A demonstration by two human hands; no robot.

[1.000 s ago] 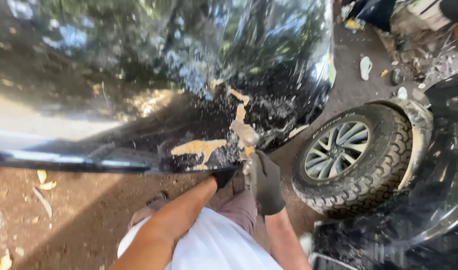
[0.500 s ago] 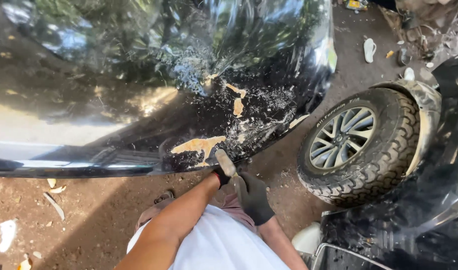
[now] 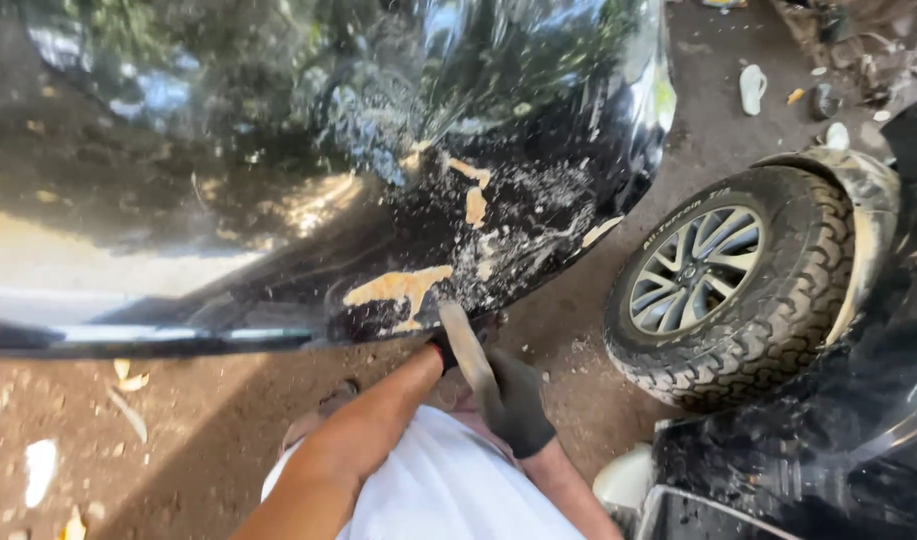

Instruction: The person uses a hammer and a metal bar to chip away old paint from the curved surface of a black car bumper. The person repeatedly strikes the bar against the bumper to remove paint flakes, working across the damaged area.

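Brown dirt ground (image 3: 179,410) lies under a glossy black car panel (image 3: 279,200) patched with tan filler (image 3: 399,287); right hand (image 3: 514,405) and left hand (image 3: 444,350), both gloved, grip a tan scraper (image 3: 467,345) at its lower edge.

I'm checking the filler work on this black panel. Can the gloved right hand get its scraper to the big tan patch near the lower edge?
Probably yes. The right hand holds the scraper with its tip right at the tan patch on the black panel, and nothing lies between them.
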